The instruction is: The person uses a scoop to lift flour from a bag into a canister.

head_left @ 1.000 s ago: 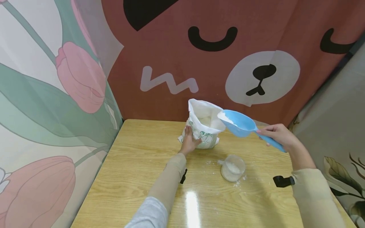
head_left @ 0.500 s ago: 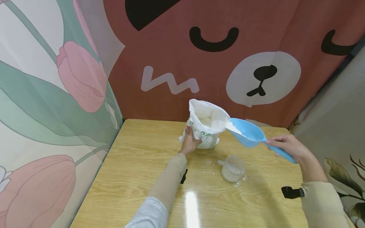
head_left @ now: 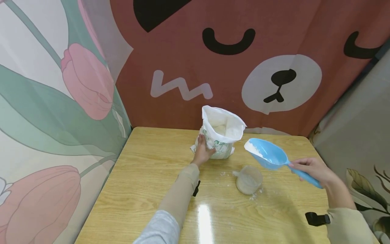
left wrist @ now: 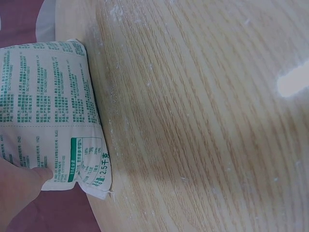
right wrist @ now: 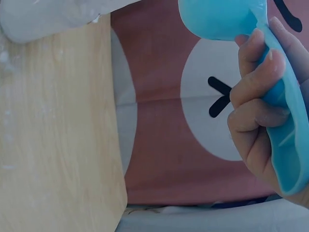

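An open white flour bag (head_left: 223, 149) with green print stands near the table's back edge, white powder inside. My left hand (head_left: 202, 152) holds its front left side; in the left wrist view the thumb (left wrist: 41, 175) lies against the printed face. My right hand (head_left: 312, 170) grips the handle of a light blue scoop (head_left: 272, 157), fingers curled round it in the right wrist view. The scoop carries white powder towards its lip and hangs right of the bag, above the table. Below and left of it stands a clear cup (head_left: 248, 184) with a small side handle, with white powder in it.
Spilled powder (head_left: 253, 196) dusts the wooden table (head_left: 146, 183) around the cup. A curtain with a bear print (head_left: 170, 47) hangs right behind the table, and a tulip-print curtain (head_left: 86, 81) hangs on the left.
My right hand has drawn the scoop away from the bag's mouth, to the right and towards me. My left hand and the bag stay in place.
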### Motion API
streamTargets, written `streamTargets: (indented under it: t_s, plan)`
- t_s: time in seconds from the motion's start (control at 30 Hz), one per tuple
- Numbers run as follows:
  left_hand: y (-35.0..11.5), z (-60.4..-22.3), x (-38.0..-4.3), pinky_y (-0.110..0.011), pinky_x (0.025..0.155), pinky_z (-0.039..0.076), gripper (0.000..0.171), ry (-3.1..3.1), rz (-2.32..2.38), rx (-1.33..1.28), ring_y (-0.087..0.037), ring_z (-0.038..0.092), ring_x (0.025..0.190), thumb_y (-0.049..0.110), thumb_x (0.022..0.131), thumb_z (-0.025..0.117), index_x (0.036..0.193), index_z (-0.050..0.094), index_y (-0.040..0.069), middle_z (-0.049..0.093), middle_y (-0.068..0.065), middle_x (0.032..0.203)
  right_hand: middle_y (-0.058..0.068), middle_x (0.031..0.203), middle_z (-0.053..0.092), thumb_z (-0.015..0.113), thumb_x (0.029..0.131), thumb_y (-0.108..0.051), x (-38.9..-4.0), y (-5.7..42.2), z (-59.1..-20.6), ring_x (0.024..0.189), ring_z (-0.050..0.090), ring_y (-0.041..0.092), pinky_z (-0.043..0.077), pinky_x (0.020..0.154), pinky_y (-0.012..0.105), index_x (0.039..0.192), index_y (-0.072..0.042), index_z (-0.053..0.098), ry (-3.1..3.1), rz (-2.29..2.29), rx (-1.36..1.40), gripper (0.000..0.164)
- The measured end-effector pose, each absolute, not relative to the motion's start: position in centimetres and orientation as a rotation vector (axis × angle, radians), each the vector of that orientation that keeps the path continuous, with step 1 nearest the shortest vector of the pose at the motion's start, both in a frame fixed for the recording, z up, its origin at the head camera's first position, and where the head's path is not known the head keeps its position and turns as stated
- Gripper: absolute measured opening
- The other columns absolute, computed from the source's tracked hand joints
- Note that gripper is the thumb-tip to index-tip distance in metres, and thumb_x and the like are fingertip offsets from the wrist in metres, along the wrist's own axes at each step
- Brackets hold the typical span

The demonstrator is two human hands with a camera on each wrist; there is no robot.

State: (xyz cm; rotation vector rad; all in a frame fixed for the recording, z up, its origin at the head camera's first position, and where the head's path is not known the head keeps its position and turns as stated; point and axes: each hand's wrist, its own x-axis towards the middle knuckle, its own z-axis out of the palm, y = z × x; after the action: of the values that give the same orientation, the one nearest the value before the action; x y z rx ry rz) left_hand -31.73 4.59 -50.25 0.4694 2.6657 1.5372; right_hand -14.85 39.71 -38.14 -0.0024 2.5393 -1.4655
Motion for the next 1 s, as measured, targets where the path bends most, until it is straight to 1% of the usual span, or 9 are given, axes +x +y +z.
streamTargets:
  t_s: [0.07, 0.13, 0.23, 0.3, 0.47, 0.63, 0.77, 0.9, 1.0]
  plan:
    - [4.6, -50.3, -31.7, -0.042, 0.11, 0.016, 0.091, 2.661, 1.536, 0.465, -0.032, -0.001, 0.138, 0.021, 0.085, 0.066, 0.145, 0.002, -0.004, -0.005, -0.02, 0.151, -0.005, 0.077, 0.065, 0.054, 0.094, -0.018, -14.6, 39.9, -38.5, 0.06, 0.056, 0.012, 0.051, 0.055, 0.031, 0.097, -0.008, 0.071, 2.547, -1.433, 0.017, 0.02]
    - [4.6, -50.3, -31.7, -0.042, 0.11, 0.016, 0.091, 2.658, 1.537, 0.461, -0.032, -0.001, 0.138, 0.021, 0.085, 0.066, 0.145, 0.002, -0.003, -0.006, -0.019, 0.152, -0.005, 0.078, 0.065, 0.056, 0.093, -0.019, -14.3, 40.0, -38.9, 0.064, 0.056, 0.013, 0.051, 0.056, 0.032, 0.101, 0.003, 0.068, 2.568, -1.393, 0.029, 0.026]
    - [4.6, -50.4, -31.7, -0.042, 0.11, 0.016, 0.091, 2.658, 1.539, 0.461, -0.032, -0.001, 0.138, 0.021, 0.085, 0.066, 0.145, 0.001, -0.003, -0.006, -0.019, 0.152, -0.004, 0.079, 0.065, 0.057, 0.092, -0.019, -14.0, 40.4, -39.3, 0.066, 0.056, 0.014, 0.05, 0.057, 0.033, 0.103, 0.01, 0.065, 2.579, -1.345, 0.032, 0.032]
    - [4.6, -50.4, -31.7, -0.043, 0.11, 0.016, 0.091, 2.664, 1.536, 0.466, -0.032, -0.001, 0.138, 0.021, 0.085, 0.066, 0.145, 0.001, -0.003, -0.005, -0.02, 0.151, -0.004, 0.079, 0.065, 0.058, 0.091, -0.02, -13.8, 40.5, -39.5, 0.066, 0.056, 0.014, 0.05, 0.057, 0.033, 0.103, 0.012, 0.064, 2.577, -1.324, 0.05, 0.034]
    - [4.6, -50.3, -31.7, -0.043, 0.109, 0.016, 0.091, 2.664, 1.535, 0.47, -0.032, -0.001, 0.138, 0.022, 0.086, 0.065, 0.145, 0.001, -0.003, -0.006, -0.02, 0.151, -0.001, 0.08, 0.065, 0.059, 0.09, -0.022, -13.5, 41.0, -39.8, 0.064, 0.057, 0.017, 0.05, 0.057, 0.035, 0.104, 0.014, 0.062, 2.519, -1.309, 0.07, 0.038]
    - [4.6, -50.3, -31.7, -0.041, 0.11, 0.016, 0.091, 2.642, 1.542, 0.457, -0.029, -0.003, 0.139, 0.022, 0.086, 0.065, 0.145, 0.0, -0.001, -0.008, -0.017, 0.152, 0.001, 0.086, 0.064, 0.059, 0.09, -0.022, -13.3, 41.3, -40.3, 0.067, 0.056, 0.016, 0.05, 0.058, 0.035, 0.108, 0.015, 0.06, 2.511, -1.268, 0.062, 0.041]
    - [4.6, -50.5, -31.8, -0.041, 0.11, 0.016, 0.091, 2.645, 1.543, 0.463, -0.03, -0.002, 0.139, 0.022, 0.086, 0.065, 0.145, 0.0, -0.001, -0.007, -0.018, 0.152, 0.009, 0.092, 0.063, 0.06, 0.089, -0.021, -13.2, 41.2, -40.6, 0.066, 0.054, 0.015, 0.05, 0.056, 0.035, 0.11, 0.014, 0.059, 2.552, -1.208, 0.045, 0.041]
    - [4.6, -50.7, -31.9, -0.041, 0.11, 0.016, 0.091, 2.655, 1.544, 0.473, -0.031, -0.002, 0.138, 0.022, 0.086, 0.065, 0.145, 0.001, -0.002, -0.006, -0.019, 0.152, 0.013, 0.091, 0.062, 0.062, 0.088, -0.022, -13.3, 40.8, -40.6, 0.063, 0.053, 0.015, 0.049, 0.054, 0.036, 0.108, 0.014, 0.061, 2.588, -1.161, 0.01, 0.041]
    - [4.6, -50.7, -32.0, -0.041, 0.11, 0.016, 0.091, 2.651, 1.549, 0.474, -0.031, -0.001, 0.138, 0.022, 0.085, 0.065, 0.145, 0.001, -0.002, -0.006, -0.019, 0.152, 0.01, 0.087, 0.062, 0.063, 0.087, -0.023, -13.3, 40.5, -40.4, 0.061, 0.052, 0.016, 0.048, 0.052, 0.036, 0.106, 0.012, 0.063, 2.6, -1.129, 0.006, 0.04]
